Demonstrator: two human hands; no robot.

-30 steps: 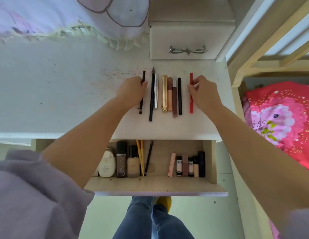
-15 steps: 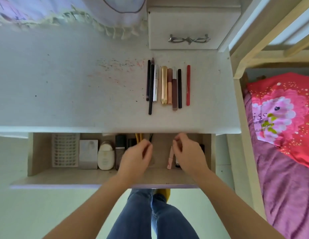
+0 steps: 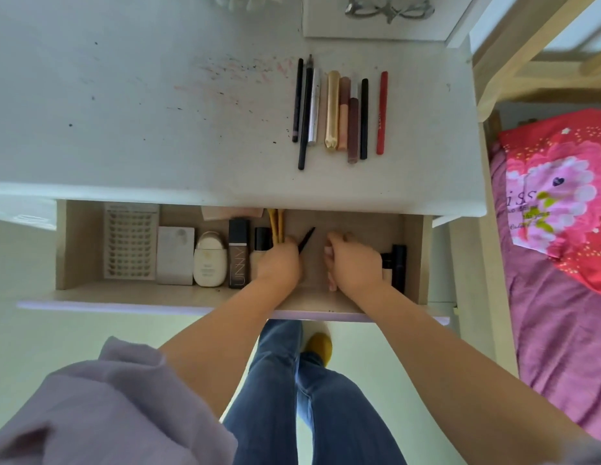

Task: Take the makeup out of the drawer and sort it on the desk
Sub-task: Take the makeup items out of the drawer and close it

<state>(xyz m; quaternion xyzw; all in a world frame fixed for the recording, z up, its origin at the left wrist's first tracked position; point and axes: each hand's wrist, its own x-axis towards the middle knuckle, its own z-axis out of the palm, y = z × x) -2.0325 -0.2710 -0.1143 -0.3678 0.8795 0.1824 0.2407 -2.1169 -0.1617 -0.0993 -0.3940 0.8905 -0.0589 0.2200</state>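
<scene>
A single head-worn camera looks steeply down from close above the white scuffed desk (image 3: 124, 129) and the open pale wooden drawer (image 3: 352, 229); no second view

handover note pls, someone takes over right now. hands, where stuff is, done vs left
Left hand: in the open drawer, fingers curled round the yellow brushes and a thin black pencil.
Right hand: also in the drawer, curled over the small tubes beside the black tubes; what it grips is hidden.
Done: a row of pencils and tubes lies side by side on the desk, red pencil at its right end.
Left: the brushes, the small tubes, dark foundation bottle, cream bottle, white box and lash tray, all in the drawer.
</scene>
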